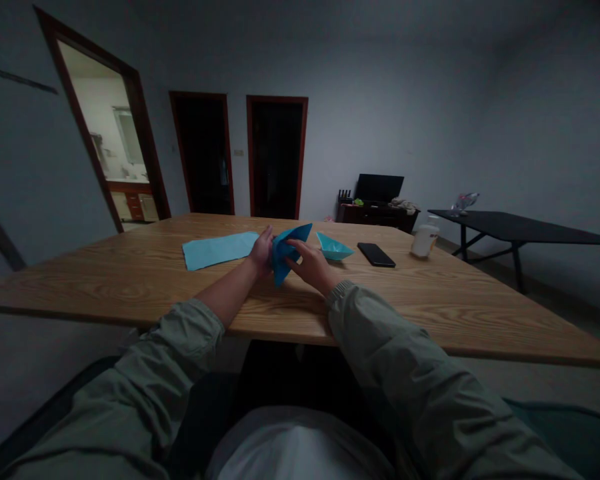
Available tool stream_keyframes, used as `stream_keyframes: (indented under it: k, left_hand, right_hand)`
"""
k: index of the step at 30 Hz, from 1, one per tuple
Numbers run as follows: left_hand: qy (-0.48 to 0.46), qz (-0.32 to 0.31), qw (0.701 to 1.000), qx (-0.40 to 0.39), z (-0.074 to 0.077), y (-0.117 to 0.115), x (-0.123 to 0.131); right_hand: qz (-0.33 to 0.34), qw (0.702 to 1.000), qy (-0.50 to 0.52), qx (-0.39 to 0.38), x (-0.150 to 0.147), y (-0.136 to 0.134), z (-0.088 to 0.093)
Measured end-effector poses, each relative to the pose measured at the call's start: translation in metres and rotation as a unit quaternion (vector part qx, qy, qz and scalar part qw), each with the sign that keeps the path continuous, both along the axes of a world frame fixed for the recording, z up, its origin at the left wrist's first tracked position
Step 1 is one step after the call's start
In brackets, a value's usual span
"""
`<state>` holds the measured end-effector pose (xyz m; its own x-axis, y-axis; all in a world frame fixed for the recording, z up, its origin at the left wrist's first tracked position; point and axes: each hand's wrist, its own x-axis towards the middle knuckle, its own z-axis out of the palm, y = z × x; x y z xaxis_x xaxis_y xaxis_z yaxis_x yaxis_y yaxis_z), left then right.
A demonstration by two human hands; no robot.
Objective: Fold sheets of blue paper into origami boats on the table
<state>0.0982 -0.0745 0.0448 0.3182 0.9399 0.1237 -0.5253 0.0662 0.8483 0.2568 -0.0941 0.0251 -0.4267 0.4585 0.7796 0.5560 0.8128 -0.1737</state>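
Note:
Between my two hands, just above the wooden table (380,307), is a folded piece of blue paper (300,235) with one point up to the right and another down. My left hand (263,253) grips its left side. From the right, my right hand (313,263) has its fingers in the paper's middle fold, pressing or holding it; the fingertips are partly hidden. Close behind my right hand sits a light blue paper boat (335,249). Left of my hands lies a flat light blue sheet of paper (220,251).
A black phone (376,255) lies right of the paper boat, and a white lidded cup (425,239) stands beyond it. Farther right is a separate black table (530,225). A dark cabinet with a screen (380,188) stands by the back wall. The table's front edge runs beneath my forearms.

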Motion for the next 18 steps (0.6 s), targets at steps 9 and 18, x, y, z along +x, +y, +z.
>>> stream_keyframes:
  k: [9, 18]
  left_hand:
    - [-0.038, -0.035, 0.999, -0.006, 0.002, -0.006, 0.007]
    - [-0.037, -0.003, 0.999, 0.017, 0.0, 0.0, 0.005]
  right_hand:
    - [-0.004, 1.0, 0.007, 0.0, -0.004, 0.0, 0.0]
    - [0.035, 0.997, -0.065, 0.002, 0.007, 0.0, 0.003]
